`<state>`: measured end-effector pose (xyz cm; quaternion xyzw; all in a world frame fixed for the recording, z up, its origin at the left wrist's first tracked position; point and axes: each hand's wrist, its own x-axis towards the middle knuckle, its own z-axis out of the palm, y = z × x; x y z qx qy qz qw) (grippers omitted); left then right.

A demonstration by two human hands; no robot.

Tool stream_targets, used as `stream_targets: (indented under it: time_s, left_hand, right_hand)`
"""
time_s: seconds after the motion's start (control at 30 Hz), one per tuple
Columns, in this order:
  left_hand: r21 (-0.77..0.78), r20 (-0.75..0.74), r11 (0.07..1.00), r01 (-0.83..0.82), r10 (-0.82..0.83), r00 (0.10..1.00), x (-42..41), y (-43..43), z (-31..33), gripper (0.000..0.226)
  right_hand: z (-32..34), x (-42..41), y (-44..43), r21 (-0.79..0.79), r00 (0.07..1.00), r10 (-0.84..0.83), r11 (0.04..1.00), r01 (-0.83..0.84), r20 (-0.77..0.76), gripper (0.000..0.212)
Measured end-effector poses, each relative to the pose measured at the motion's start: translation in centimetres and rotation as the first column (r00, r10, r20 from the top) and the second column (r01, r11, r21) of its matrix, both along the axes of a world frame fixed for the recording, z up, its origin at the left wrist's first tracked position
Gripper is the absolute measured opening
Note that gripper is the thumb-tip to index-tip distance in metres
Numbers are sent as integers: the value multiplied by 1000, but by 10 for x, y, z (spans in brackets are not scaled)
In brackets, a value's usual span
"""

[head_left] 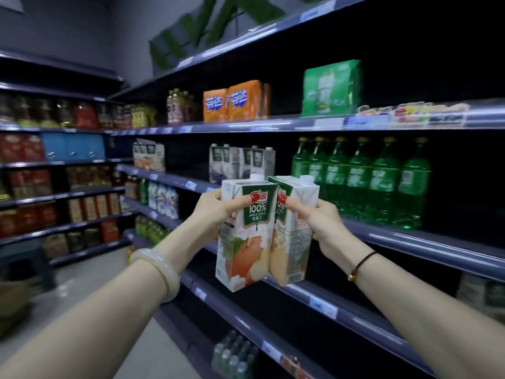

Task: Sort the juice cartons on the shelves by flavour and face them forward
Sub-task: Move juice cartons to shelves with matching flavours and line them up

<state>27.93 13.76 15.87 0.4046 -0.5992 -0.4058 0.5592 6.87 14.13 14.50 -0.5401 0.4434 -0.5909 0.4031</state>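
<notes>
Two white apple juice cartons are held up side by side in front of the shelves. My left hand (216,207) grips the left apple carton (244,242), whose front with the green label and apple picture faces me. My right hand (317,217) grips the right apple carton (293,236), which is turned at an angle and touches the first. Behind them on the middle shelf (410,243) stands a row of white cartons with purple fruit (240,162). Further left on that shelf are several more cartons (149,154).
Green bottles (363,179) fill the middle shelf to the right of the cartons. Orange boxes (236,103) and a green pack (332,87) sit on the shelf above. A second shelving unit with jars and bottles (54,170) stands at the left, across the grey floor (90,277).
</notes>
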Motion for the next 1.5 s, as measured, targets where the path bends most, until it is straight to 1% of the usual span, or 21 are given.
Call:
stream_targets:
  time_s: [0.07,0.1,0.17,0.27,0.4,0.43,0.53,0.57,0.6,0.7,0.73,0.83,0.9,0.97,1.03,1.07,1.2,1.27,1.33,1.43,1.5]
  left_hand:
    - [12,-4,999,-50,50,999,32,-17,-3,33]
    - [11,-11,997,-78,78,997,46,-25,-6,31]
    - [17,-22,991,-130,131,991,75,-45,-11,35]
    - [49,-48,977,-207,209,977,119,-78,-22,33]
    - [75,-36,958,-277,280,959,172,-127,-27,35]
    - [70,-35,956,-285,288,957,184,-140,-27,37]
    - [60,-48,938,-340,343,938,218,-180,-22,56]
    - [57,-53,930,-364,367,929,230,-194,-20,58]
    - [53,-61,921,-386,389,919,242,-208,-19,56]
    - [56,-81,889,-454,457,886,278,-246,-16,37]
    - [61,-84,880,-470,474,877,290,-257,-16,37]
    - [55,-90,858,-511,514,853,325,-288,-16,51]
    - [46,-84,850,-525,527,845,351,-310,-16,55]
    - [57,-88,848,-527,530,843,379,-334,-20,48]
    - [76,-92,847,-527,532,842,410,-362,-24,39]
    - [82,-89,847,-525,531,843,425,-376,-25,39]
    - [50,-57,872,-486,489,871,493,-440,-23,64]
    - [28,-51,887,-462,463,885,529,-475,-16,66]
    - [13,-38,895,-446,446,894,563,-510,-8,59]
    - [-5,1,910,-415,415,910,607,-563,7,38]
    - [-12,12,924,-382,382,924,628,-597,17,34]
  right_hand:
    - [-3,31,-28,13,999,45,999,-45,1,39]
    - [-5,46,-42,17,998,70,997,-70,-1,40]
    - [-8,77,-71,24,993,119,993,-119,-18,38]
    - [-14,123,-118,28,981,192,981,-191,-38,35]
    - [-24,181,-189,58,955,292,956,-289,-52,41]
    - [-25,195,-208,60,949,312,949,-309,-51,41]
    - [-23,238,-266,69,928,369,929,-365,-58,47]
    - [-21,253,-286,70,921,385,922,-382,-52,46]
    - [-19,267,-306,62,916,399,916,-396,-43,40]
    - [-12,311,-355,32,897,440,898,-439,-29,25]
    - [-11,326,-369,22,890,456,890,-456,-25,23]
    - [-12,368,-410,16,856,518,856,-517,-4,24]
    - [-15,396,-437,22,838,545,838,-545,-1,36]
    - [-20,426,-463,31,833,553,833,-553,6,46]
    - [-25,456,-490,43,840,543,839,-543,12,52]
    - [-27,471,-505,49,843,537,842,-537,8,53]
    - [-27,535,-562,33,861,508,861,-508,13,43]
    - [-22,567,-591,10,874,484,875,-484,37,38]
    - [-15,597,-619,2,884,464,885,-465,47,33]
    - [-2,631,-659,-28,903,426,905,-425,60,26]
    - [7,648,-685,-47,920,388,921,-386,56,23]
